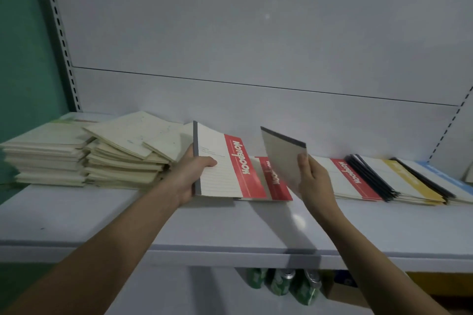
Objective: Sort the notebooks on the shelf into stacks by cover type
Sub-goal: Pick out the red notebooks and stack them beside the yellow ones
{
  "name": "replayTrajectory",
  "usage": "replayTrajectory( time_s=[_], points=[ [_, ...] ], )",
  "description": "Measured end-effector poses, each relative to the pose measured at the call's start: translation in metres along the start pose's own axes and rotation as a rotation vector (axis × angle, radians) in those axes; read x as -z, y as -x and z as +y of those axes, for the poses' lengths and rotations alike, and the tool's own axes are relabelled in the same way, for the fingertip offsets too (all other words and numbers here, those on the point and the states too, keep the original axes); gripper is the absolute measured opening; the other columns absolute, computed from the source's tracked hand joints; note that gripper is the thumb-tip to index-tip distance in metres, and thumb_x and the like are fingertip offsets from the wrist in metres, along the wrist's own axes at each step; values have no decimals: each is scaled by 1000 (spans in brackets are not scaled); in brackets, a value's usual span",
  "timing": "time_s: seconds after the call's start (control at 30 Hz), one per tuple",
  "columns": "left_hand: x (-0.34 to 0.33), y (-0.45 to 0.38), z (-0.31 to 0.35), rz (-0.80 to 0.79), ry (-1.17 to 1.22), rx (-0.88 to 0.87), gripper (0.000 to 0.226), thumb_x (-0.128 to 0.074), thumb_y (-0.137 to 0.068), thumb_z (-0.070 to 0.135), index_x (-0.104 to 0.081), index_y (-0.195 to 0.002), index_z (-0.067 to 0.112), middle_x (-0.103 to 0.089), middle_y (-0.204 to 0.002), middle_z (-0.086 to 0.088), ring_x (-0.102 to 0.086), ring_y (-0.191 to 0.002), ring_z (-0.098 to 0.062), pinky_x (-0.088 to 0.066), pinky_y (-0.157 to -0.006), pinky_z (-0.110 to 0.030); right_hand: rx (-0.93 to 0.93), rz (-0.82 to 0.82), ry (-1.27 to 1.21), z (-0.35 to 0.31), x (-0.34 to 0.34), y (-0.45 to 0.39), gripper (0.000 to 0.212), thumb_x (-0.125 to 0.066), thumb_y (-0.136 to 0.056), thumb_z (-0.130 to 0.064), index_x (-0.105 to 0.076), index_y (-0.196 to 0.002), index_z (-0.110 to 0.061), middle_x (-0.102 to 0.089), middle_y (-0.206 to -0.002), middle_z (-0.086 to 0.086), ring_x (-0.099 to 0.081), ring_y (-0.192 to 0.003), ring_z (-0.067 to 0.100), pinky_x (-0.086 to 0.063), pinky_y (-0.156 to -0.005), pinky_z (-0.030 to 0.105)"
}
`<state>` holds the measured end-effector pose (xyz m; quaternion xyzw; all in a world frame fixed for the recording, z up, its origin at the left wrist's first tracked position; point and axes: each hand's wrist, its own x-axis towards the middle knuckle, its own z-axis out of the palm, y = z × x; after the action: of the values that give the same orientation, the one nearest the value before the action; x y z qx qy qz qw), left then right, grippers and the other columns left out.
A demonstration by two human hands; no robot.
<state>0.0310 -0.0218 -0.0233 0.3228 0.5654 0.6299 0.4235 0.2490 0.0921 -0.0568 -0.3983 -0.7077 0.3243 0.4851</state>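
Note:
My left hand (190, 178) grips the spine edge of a white notebook with a red band (225, 166), tilted up over another red-band notebook (277, 181) lying on the shelf (230, 227). My right hand (313, 176) pinches a notebook held up on edge, its plain grey back (284, 156) facing me. To the right lie a further red-band notebook (350, 176), then overlapping yellow-band notebooks (409, 179) and a blue-band one (445, 174). At the left stand two stacks of plain cream notebooks (107, 153).
The white back panel (230, 46) rises behind the shelf, with slotted uprights at both sides. A green wall (23, 59) is at the far left. Below the shelf's front edge stand green bottles (281, 284) and a cardboard box.

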Motion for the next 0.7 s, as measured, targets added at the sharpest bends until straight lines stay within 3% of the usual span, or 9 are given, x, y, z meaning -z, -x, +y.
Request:
replayTrajectory(
  time_s=[0.07, 0.13, 0.23, 0.3, 0.37, 0.43, 0.5, 0.6, 0.7],
  points=[
    [-6, 5, -5, -31, -9, 8, 45, -48, -98, 3, -43, -138, 25, -66, -115, -3, -66, -96, -20, -56, -61, -31, 11, 59, -41, -21, -6, 13, 40, -31, -101, -49, -61, -99, -22, -63, -86, -11, -63, -80, 10, -57, -67, 36],
    [-14, 11, -8, -62, 17, 21, 37, -50, -102, 18, -44, -137, 28, -67, -114, -3, -67, -97, -21, -57, -65, -33, 124, -15, 37, -38, -15, 30, 39, -31, -100, -49, -61, -114, -28, -65, -90, -14, -64, -80, 3, -54, -66, 29],
    [-27, 15, -6, -77, 135, 38, 30, -57, -96, 43, -54, -122, 30, -74, -104, -5, -72, -89, -24, -58, -67, -35, 387, -196, 352, -46, -31, 54, 42, -31, -103, -45, -49, -139, -36, -61, -126, -13, -59, -108, 6, -48, -88, 23],
    [-30, 15, -4, -80, 202, 45, 31, -66, -91, 39, -57, -118, 26, -76, -99, -6, -74, -84, -23, -59, -63, -34, 562, -313, 479, -44, -38, 62, 47, -30, -101, -50, -43, -144, -34, -47, -146, -8, -45, -133, 12, -38, -106, 27],
    [-29, 13, -6, -60, 178, 27, 32, -67, -91, 20, -55, -120, 24, -75, -101, -6, -74, -80, -20, -57, -56, -31, 620, -444, 494, -43, -40, 63, 52, -25, -100, -55, -37, -146, -36, -37, -153, -9, -31, -142, 12, -26, -114, 26],
    [-24, 10, -8, -22, 131, -5, 40, -63, -90, 4, -54, -123, 25, -73, -105, -5, -73, -86, -21, -57, -60, -32, 558, -557, 418, -43, -36, 56, 51, -21, -101, -56, -38, -145, -39, -34, -153, -15, -25, -142, 1, -19, -115, 19],
    [-20, 6, -8, 17, 112, -43, 48, -61, -89, -3, -52, -127, 24, -71, -111, -4, -70, -95, -23, -57, -71, -35, 440, -475, 266, -35, -30, 43, 45, -22, -103, -50, -49, -137, -39, -46, -142, -21, -38, -130, -7, -29, -109, 16],
    [-14, 4, -2, 41, 122, -64, 48, -60, -90, -5, -51, -127, 25, -70, -114, -1, -68, -100, -22, -57, -76, -37, 218, -173, 198, -12, -25, 14, 33, -30, -105, -38, -58, -120, -32, -61, -120, -11, -56, -105, 3, -48, -93, 32],
    [-7, -1, 4, 65, 104, -78, 47, -60, -90, -5, -52, -127, 23, -71, -115, -3, -70, -99, -24, -58, -75, -37, 82, -271, 404, 21, -27, -5, 31, -37, -103, -38, -53, -127, -26, -57, -126, -7, -56, -111, 13, -46, -92, 28]
  ],
)
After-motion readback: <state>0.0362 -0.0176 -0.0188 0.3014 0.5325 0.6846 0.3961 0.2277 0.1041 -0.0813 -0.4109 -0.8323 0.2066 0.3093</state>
